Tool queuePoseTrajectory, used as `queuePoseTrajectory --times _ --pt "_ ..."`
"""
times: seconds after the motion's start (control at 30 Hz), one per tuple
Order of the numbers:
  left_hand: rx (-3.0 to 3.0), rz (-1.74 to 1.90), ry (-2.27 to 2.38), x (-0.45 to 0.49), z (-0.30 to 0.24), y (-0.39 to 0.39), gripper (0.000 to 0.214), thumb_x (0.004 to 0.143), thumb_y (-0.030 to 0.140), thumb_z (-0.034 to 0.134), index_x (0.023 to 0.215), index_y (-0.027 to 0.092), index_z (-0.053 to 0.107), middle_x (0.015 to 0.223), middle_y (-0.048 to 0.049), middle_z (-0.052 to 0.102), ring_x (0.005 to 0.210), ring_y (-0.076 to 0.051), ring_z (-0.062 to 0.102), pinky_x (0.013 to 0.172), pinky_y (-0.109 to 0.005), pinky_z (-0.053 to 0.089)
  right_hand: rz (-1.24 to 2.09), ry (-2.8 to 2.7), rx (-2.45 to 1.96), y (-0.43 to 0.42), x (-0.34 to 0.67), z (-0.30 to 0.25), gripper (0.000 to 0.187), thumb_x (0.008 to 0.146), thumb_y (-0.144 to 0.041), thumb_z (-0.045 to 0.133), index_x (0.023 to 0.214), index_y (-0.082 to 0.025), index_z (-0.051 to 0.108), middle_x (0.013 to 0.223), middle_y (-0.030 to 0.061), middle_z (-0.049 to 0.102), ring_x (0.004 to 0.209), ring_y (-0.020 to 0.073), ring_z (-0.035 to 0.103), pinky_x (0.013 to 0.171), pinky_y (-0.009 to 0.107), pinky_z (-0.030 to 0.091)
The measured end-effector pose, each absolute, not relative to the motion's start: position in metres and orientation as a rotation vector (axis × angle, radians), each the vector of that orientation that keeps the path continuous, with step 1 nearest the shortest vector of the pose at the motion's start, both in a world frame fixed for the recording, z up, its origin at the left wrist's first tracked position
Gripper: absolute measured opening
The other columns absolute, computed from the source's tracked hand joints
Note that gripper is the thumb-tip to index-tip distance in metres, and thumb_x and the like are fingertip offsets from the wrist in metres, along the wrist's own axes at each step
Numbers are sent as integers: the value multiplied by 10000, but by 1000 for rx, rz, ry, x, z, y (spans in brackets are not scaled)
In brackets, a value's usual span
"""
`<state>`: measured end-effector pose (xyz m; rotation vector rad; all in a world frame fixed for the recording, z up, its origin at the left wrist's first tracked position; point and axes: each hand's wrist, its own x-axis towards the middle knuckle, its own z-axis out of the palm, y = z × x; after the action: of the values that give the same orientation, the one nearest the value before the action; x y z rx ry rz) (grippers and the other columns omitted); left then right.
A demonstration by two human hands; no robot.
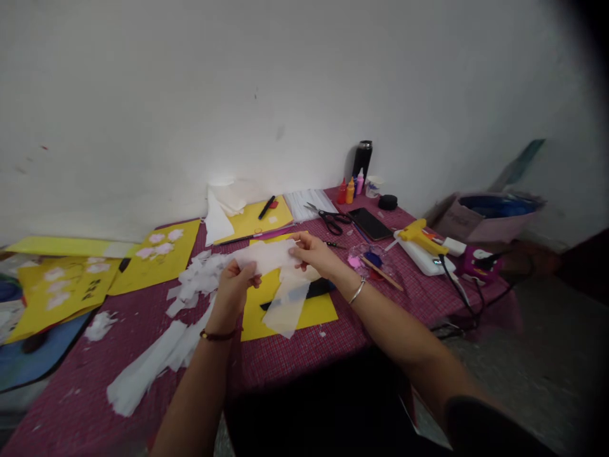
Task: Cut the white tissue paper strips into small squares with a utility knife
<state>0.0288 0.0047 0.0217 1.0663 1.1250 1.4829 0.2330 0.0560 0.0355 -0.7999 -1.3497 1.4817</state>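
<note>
Between my two hands a thin white strip of tissue paper (267, 252) is stretched above the table. My left hand (238, 279) pinches its left end, and my right hand (309, 252) pinches the right end. Below it lies a yellow sheet (254, 324), with another translucent white paper piece (288, 311) on top and a dark object (320, 289) partly covered by it. To the left of my left hand is a heap of cut white paper pieces (202, 276). A bundle of longer white strips (143, 368) lies closer to me.
Scissors (333, 219), a phone (370, 223) and small paint bottles (351, 190) lie or stand at the back right. A yellow glue gun (422, 237) rests on a white power bank (419, 257), with cables running off the right edge. Yellow sheets with pale flowers (164, 270) are at left.
</note>
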Motion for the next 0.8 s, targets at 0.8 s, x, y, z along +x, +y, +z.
queuePoseTrajectory --times 0.8 --pt "1227 1422 795 14 45 -15 89 625 107 708 652 189 729 698 -14 545 618 -117 508 560 -232 396 1647 -1365 -660 52 239 36 52 683 -169 553 664 -171 601 577 -58 563 409 41 505 409 153 416"
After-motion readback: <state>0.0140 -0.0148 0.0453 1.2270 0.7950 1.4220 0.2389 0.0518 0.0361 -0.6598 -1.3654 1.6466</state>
